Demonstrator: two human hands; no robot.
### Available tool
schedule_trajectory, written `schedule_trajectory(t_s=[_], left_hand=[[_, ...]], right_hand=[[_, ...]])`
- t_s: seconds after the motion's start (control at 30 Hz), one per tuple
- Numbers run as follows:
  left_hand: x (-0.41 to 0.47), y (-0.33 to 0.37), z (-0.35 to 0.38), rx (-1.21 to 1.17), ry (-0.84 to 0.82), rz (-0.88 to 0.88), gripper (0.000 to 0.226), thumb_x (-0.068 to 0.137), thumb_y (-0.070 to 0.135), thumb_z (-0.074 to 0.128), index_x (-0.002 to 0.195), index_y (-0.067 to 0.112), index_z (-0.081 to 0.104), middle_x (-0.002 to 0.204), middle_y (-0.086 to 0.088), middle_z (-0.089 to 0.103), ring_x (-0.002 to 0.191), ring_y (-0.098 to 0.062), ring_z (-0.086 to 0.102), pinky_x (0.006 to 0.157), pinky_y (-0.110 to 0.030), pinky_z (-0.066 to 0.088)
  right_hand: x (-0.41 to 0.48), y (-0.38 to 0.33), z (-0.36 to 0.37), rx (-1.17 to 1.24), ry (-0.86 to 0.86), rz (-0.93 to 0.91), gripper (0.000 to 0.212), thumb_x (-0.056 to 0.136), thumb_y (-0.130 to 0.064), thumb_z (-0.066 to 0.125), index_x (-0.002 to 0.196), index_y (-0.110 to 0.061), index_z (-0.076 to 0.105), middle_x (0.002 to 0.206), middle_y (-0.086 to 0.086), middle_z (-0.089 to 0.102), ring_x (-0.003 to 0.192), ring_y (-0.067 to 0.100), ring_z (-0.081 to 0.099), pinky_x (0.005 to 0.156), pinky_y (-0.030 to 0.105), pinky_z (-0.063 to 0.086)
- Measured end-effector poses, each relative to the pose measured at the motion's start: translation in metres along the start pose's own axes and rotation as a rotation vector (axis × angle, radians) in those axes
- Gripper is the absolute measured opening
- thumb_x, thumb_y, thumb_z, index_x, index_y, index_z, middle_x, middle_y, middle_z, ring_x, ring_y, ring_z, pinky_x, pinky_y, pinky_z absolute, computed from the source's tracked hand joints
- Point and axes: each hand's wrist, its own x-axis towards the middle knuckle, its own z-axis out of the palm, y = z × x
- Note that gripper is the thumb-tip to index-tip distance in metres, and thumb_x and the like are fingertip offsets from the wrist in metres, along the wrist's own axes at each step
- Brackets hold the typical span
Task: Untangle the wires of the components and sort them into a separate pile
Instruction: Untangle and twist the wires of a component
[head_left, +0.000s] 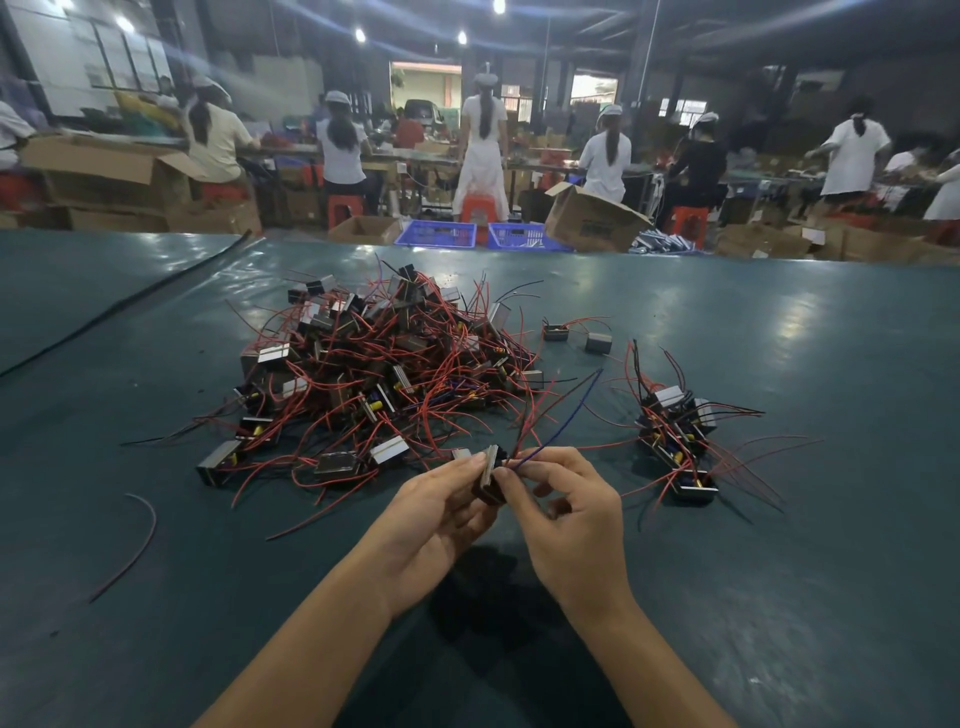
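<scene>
A big pile (374, 374) of small boxy parts, all snarled in red and black leads, sits in the middle of the dark green table (779, 571). Just in front of the big pile, on the person's side of it, both hands meet above the tabletop. The left hand (441, 504) grips one component (488, 478), fingers curled under its dark body and the thumb laid along its silvery metal edge. The right hand (571, 519) touches it from the other side, thumb and forefinger pinching the wires (566, 415) right where they leave the part. From that pinch a blue lead and some red and black ones rise and fan toward the right edge of the big pile. Well to the right of the big pile lies a small pile (675, 441) of the same parts, set close together with their red leads trailing outward. Two loose components (598, 343) sit just off the big pile's far right corner. To its near left a single red wire (140, 540) curls on the cloth, and a black strip (130, 301) runs slantwise to its far left. Beyond the big pile, past the table's far edge, stand blue baskets (436, 234), a tipped cardboard box (587, 213), and workers (605, 156) in white at long benches, their backs turned.
</scene>
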Motion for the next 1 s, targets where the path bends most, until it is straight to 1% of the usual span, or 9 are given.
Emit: schedule_trajectory(t_s=[0.1,0.2,0.37,0.53,0.7,0.8,0.87,0.93,1.0], left_hand=[[0.0,0.0,0.0,-0.006,-0.006,0.028,0.02,0.072,0.019,0.07,0.09,0.009,0.073,0.079,-0.006,0.07,0.07,-0.013,0.061,0.062,-0.02,0.056],[0.0,0.0,0.0,-0.022,-0.028,0.038,0.013,0.069,0.017,0.07,0.076,0.012,0.079,0.08,-0.007,0.07,0.075,-0.015,0.052,0.061,-0.021,0.057],[0.001,0.0,0.002,-0.04,-0.069,0.059,0.014,0.071,0.016,0.068,0.078,0.011,0.08,0.087,-0.01,0.064,0.077,-0.017,0.043,0.063,-0.021,0.058],[0.003,0.001,0.0,-0.028,-0.036,0.094,0.014,0.071,0.015,0.067,0.075,0.013,0.08,0.081,-0.008,0.072,0.078,-0.017,0.052,0.062,-0.021,0.059],[0.005,-0.001,0.0,-0.053,-0.058,0.095,0.014,0.071,0.015,0.068,0.078,0.012,0.08,0.085,-0.01,0.063,0.075,-0.017,0.043,0.064,-0.022,0.058],[0.005,-0.001,-0.002,-0.044,-0.052,0.128,0.015,0.073,0.016,0.069,0.083,0.011,0.079,0.087,-0.011,0.068,0.073,-0.017,0.056,0.062,-0.023,0.058],[0.005,-0.002,-0.003,-0.01,-0.044,0.16,0.022,0.074,0.017,0.069,0.093,0.009,0.075,0.087,-0.01,0.073,0.07,-0.014,0.068,0.063,-0.023,0.058],[0.005,-0.002,-0.003,0.021,-0.028,0.194,0.03,0.073,0.018,0.069,0.1,0.007,0.072,0.086,-0.009,0.074,0.069,-0.012,0.07,0.063,-0.022,0.057],[0.005,-0.003,-0.003,0.047,-0.011,0.232,0.034,0.072,0.019,0.069,0.103,0.006,0.071,0.084,-0.008,0.074,0.068,-0.011,0.069,0.062,-0.02,0.056]], right_hand=[[0.0,0.001,0.0,0.014,0.015,0.0,0.003,0.08,-0.017,0.077,0.082,-0.019,0.076,0.086,-0.012,0.068,0.081,0.013,0.066,0.071,0.026,0.052],[-0.001,-0.002,0.0,0.04,0.014,0.013,0.003,0.082,-0.014,0.076,0.082,-0.018,0.076,0.084,-0.011,0.068,0.076,0.012,0.065,0.067,0.019,0.048],[-0.003,-0.01,0.004,0.125,0.08,0.077,0.006,0.084,-0.025,0.07,0.08,-0.026,0.074,0.083,-0.011,0.067,0.066,0.011,0.062,0.056,0.013,0.044],[-0.003,-0.011,0.005,0.129,0.115,0.123,0.009,0.086,-0.021,0.071,0.078,-0.025,0.071,0.079,-0.009,0.066,0.064,0.01,0.059,0.054,0.014,0.042],[-0.005,-0.013,0.005,0.107,0.091,0.12,0.01,0.083,-0.033,0.068,0.079,-0.025,0.071,0.081,-0.01,0.064,0.065,0.011,0.057,0.053,0.013,0.041],[-0.005,-0.011,0.005,0.055,0.075,0.106,0.009,0.083,-0.033,0.069,0.081,-0.025,0.072,0.086,-0.013,0.056,0.063,0.01,0.05,0.05,0.016,0.04],[-0.005,-0.008,0.004,0.041,0.055,0.104,0.003,0.085,-0.024,0.072,0.082,-0.025,0.073,0.084,-0.013,0.054,0.061,0.008,0.048,0.052,0.014,0.037],[-0.005,-0.007,0.003,0.023,0.046,0.082,0.009,0.085,-0.017,0.074,0.082,-0.026,0.074,0.08,-0.012,0.053,0.06,0.008,0.047,0.052,0.012,0.035],[-0.004,-0.009,0.002,0.016,0.034,0.052,0.011,0.084,-0.02,0.072,0.081,-0.03,0.073,0.078,-0.013,0.053,0.059,0.007,0.047,0.051,0.011,0.033]])
